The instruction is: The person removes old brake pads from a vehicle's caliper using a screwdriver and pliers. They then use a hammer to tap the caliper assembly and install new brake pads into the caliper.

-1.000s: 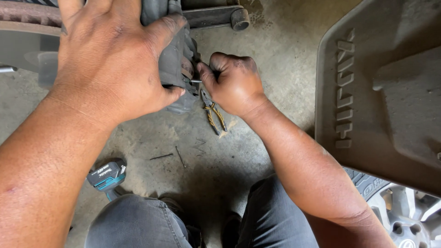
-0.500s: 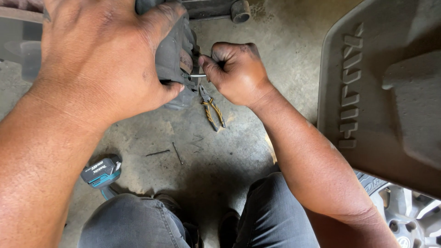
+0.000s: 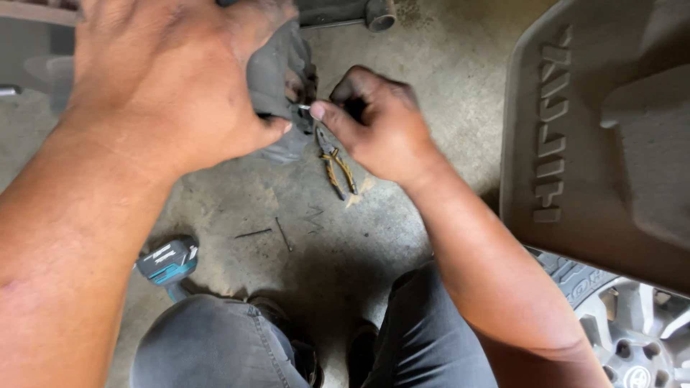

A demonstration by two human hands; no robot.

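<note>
The left hand (image 3: 172, 79) is gripping a dark grey metal part (image 3: 277, 72), fingers wrapped over its top and the thumb pressing in from below, apparently steadying it so the other hand can work on its edge. Just right of that part, the right hand (image 3: 377, 122) is curling tight, thumb and forefinger pinching a small silvery pin or clip (image 3: 305, 108) where it meets the part; what exactly that piece is cannot be told from here. A pair of pliers (image 3: 336, 162) with yellowish handles is lying on the concrete floor (image 3: 237, 201) directly below the part, close enough to grab. Farther below and left of the part, a teal power tool (image 3: 169, 262) is resting by the person's knee. Well to the part's right, a grey mud flap (image 3: 596, 129) is hanging over a wheel (image 3: 632, 323). Both forearms are reaching forward, converging on the part.
</note>
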